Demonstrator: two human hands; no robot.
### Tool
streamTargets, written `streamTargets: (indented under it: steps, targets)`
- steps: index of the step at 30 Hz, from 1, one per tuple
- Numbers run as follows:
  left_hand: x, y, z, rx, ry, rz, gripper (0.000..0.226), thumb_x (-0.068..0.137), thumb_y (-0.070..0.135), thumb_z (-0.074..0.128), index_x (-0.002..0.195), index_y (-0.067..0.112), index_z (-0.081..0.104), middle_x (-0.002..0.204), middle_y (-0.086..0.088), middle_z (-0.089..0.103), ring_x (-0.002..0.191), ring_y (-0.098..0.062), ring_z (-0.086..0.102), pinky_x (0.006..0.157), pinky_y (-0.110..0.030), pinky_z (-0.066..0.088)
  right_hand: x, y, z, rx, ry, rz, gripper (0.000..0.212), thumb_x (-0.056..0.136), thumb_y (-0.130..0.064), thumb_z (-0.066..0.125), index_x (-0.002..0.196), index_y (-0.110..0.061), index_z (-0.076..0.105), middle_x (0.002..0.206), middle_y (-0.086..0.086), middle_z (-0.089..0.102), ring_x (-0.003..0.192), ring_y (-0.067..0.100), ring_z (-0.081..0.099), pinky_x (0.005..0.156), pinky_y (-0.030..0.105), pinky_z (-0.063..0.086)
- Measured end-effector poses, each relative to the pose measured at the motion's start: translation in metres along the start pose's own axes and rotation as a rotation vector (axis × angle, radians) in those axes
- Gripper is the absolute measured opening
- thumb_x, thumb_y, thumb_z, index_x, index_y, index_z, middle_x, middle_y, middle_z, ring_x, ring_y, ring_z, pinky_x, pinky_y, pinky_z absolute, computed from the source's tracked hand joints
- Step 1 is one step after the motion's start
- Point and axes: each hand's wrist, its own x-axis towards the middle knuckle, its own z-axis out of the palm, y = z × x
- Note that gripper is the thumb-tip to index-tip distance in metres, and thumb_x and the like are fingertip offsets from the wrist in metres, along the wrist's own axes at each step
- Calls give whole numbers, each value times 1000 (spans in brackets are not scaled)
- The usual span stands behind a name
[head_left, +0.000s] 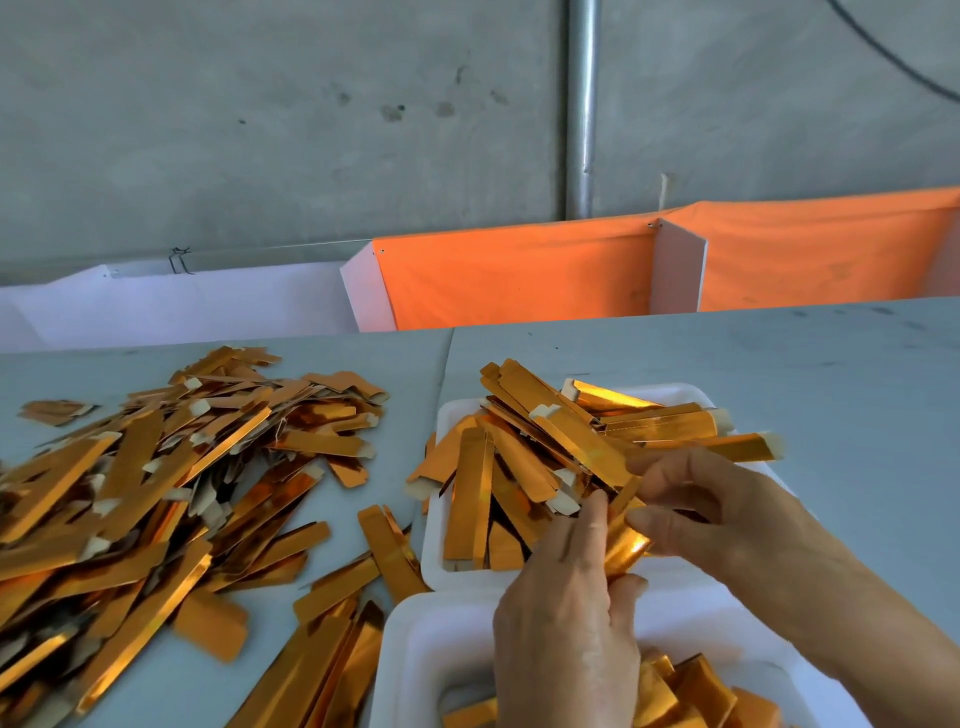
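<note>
Head view catches the left hand (566, 613) and right hand (727, 509) both pinching one gold strip (626, 545) just above the near edge of the far tray (685, 391), seemingly mid-fold, so the next move likely calls for creasing it and dropping it into the near tray (415, 649).

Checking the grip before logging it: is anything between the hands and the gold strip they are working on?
Nothing visible does. The left hand and the right hand both pinch the gold strip directly, above the white tray; the other strips lie beneath it in the tray, not in between.
</note>
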Motion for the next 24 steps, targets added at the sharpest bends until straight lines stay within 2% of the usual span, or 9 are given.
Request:
streamTargets:
  steps: [2,4,5,9,13,14,17,20,24]
  targets:
    - [1,-1,1,14,11,-12,66,93,46,48,146,44,7,133,26,34,121,0,40,96,-17,36,-1,3,1,-158,48,-86,17,77,-17,77,79,-27,63,114,-20,61,91,5,62,80,15,49]
    - [1,-2,2,38,36,-18,65,94,46,47,146,42,8,131,25,35,119,0,42,93,-16,37,-4,1,7,-321,96,-194,18,76,-17,78,78,-28,64,120,-22,57,85,4,61,71,5,45]
    - [1,-3,2,54,48,-17,65,94,46,46,146,42,8,130,24,36,118,-1,43,92,-16,38,-6,2,10,-382,112,-243,17,76,-15,78,79,-25,65,123,-20,57,86,6,63,72,6,46]
    - [0,-7,4,119,81,-13,63,94,47,43,146,41,7,128,23,38,116,-1,46,88,-14,40,-9,5,27,-470,192,-348,12,76,-7,76,82,-13,67,129,-10,57,95,14,66,80,29,57]
    - [0,-9,2,132,81,-7,63,94,49,42,145,44,6,128,25,37,117,0,44,89,-14,40,-5,9,24,-208,175,-227,15,78,-17,76,76,-23,63,114,-21,60,90,2,62,74,8,48]
    - [0,-9,2,119,69,-7,63,94,48,43,145,44,7,127,26,37,117,0,44,90,-14,39,-3,10,20,-96,103,-145,14,78,-20,76,73,-25,64,105,-19,66,90,2,63,78,11,49]
    - [0,-8,3,37,35,9,64,93,47,47,145,45,12,127,25,38,117,1,42,95,-15,37,2,12,10,152,-191,20,6,83,-21,71,78,-25,71,87,-1,73,89,19,68,90,41,53]
    - [0,-6,1,-78,45,59,62,89,56,39,146,42,18,123,26,40,115,3,42,94,-11,37,3,16,5,254,-277,2,12,89,-18,62,84,-21,73,87,6,73,88,21,70,88,38,54]
    - [-2,1,-5,-219,51,77,66,80,58,15,141,43,34,107,25,49,92,5,56,81,-7,42,3,17,-3,325,-355,-61,24,91,-27,51,89,-18,73,94,9,71,95,22,68,86,34,56]
